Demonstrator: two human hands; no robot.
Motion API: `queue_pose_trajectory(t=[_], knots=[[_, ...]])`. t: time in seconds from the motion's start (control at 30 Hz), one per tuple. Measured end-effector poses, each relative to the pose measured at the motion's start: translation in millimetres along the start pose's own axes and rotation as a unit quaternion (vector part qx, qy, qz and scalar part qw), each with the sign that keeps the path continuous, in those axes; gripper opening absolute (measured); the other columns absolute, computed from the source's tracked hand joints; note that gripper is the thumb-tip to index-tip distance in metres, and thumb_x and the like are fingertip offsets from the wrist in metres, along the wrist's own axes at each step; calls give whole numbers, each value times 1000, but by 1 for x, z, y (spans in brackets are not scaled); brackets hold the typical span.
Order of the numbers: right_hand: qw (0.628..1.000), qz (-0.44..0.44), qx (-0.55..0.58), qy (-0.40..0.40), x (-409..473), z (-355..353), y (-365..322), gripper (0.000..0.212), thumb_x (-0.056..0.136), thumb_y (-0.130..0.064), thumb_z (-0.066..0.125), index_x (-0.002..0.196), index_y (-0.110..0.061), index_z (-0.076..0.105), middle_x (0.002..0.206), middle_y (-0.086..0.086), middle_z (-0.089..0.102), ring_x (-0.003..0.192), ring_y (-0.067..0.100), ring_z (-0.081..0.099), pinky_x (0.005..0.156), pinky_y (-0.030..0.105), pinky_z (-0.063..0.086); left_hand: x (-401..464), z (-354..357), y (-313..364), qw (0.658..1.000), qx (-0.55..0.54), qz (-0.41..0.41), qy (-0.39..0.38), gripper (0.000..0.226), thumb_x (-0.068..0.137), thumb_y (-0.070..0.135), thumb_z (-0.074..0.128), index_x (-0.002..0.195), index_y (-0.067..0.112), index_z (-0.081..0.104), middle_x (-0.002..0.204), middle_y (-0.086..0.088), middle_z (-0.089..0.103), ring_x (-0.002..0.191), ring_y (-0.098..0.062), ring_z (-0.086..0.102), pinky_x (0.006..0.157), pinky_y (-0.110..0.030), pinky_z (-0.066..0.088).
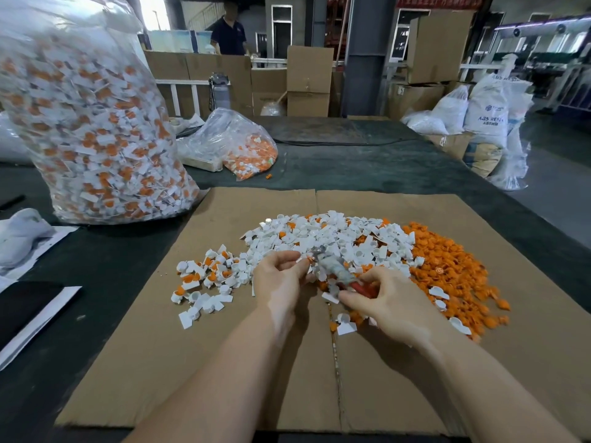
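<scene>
Crowding the tool [336, 269] lie white pieces [335, 233], orange caps [447, 260].

- White woven plastic sack [487, 115], standing right of the dark table: dark blue print "ABS RESI…", with the last letters lost round the sack's curve. Above it is a small blue hexagonal logo with a short line too small to read, and below it a smaller line, also illegible.
- Crumpled top of the white sacks [507, 79]: faint blue letters, apparently "ABS RES…", partly folded away.
- Long red banner [441, 0] along the back wall: pale characters, too blurred to read.
</scene>
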State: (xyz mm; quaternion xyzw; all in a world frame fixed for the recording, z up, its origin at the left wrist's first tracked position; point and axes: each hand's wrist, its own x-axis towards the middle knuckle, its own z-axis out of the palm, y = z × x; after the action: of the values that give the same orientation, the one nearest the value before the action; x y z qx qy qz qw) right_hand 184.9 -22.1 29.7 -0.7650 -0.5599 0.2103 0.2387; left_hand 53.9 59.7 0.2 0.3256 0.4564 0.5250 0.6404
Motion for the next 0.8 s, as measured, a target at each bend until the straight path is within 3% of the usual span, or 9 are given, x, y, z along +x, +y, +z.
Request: queue_pose_trajectory(t=[0.13, 0.27, 0.43, 0.53, 0.6, 0.67, 0.73, 0.8], knots=[[985, 29, -105, 133, 11, 2, 17, 53, 78, -62, 58, 109, -20, 54, 104, 0, 58, 100, 18, 52, 82, 32, 46, 1, -14, -4, 987, 143, 66, -16, 17, 84, -1, 66, 97, 9, 62, 80, -8, 59, 67, -21, 61, 71, -37, 55], [948, 45, -248, 195, 23, 1, 34, 67, 77, -71, 48, 120, -19, 51, 116, 2, 56, 112, 21, 49, 92, 34, 40, -2, -18, -9, 956, 251, 139, -58, 18, 88, 3, 61, 96, 19, 59, 82, 1, 63, 79, -10, 61, 69, -7, 45], [926, 51, -315, 200, 31, 2, 45, 67, 81, -72, 37, 122, -20, 49, 118, 2, 53, 112, 21, 47, 94, 33, 37, -3, -20, -11, 946, 273, 153, -80, 16, 90, 9, 59, 96, 24, 58, 81, 8, 66, 85, -4, 62, 71, -5, 40], [904, 60, -374, 196, 30, 4, 38, 68, 85, -69, 34, 130, -20, 46, 130, 6, 50, 123, 25, 42, 108, 42, 24, -3, -22, -12, 945, 274, 158, -88, 20, 91, 9, 59, 91, 29, 58, 81, 11, 66, 84, 0, 61, 71, -4, 41], [905, -12, -350, 243, 28, 6, 27, 55, 86, -53, 55, 124, -14, 56, 123, 12, 56, 118, 31, 48, 106, 50, 27, -2, -23, -12, 942, 280, 159, -94, 21, 91, 10, 58, 91, 31, 58, 84, 9, 67, 85, 0, 61, 71, -6, 41], [907, -158, -269, 281, 25, 15, 16, 32, 77, -20, 76, 105, -8, 67, 100, 12, 64, 96, 31, 60, 87, 48, 46, -1, -23, -13, 941, 283, 159, -99, 22, 91, 10, 58, 90, 32, 59, 86, 5, 68, 85, -5, 63, 73, -12, 44], [917, -265, -174, 241, 17, 30, 5, 26, 72, 1, 75, 95, -8, 71, 88, 8, 65, 84, 27, 62, 74, 40, 54, -1, -23, -13, 940, 281, 161, -106, 24, 91, 8, 57, 87, 31, 59, 87, -1, 68, 85, -12, 64, 78, -20, 47], [922, -310, -105, 205, 12, 45, -1, 20, 73, 2, 74, 90, -8, 71, 82, 6, 65, 80, 25, 61, 69, 35, 54, -1, -23, -12, 938, 280, 163, -121, 25, 91, 4, 56, 86, 29, 60, 87, -2, 69, 85, -12, 64, 80, -21, 48]])
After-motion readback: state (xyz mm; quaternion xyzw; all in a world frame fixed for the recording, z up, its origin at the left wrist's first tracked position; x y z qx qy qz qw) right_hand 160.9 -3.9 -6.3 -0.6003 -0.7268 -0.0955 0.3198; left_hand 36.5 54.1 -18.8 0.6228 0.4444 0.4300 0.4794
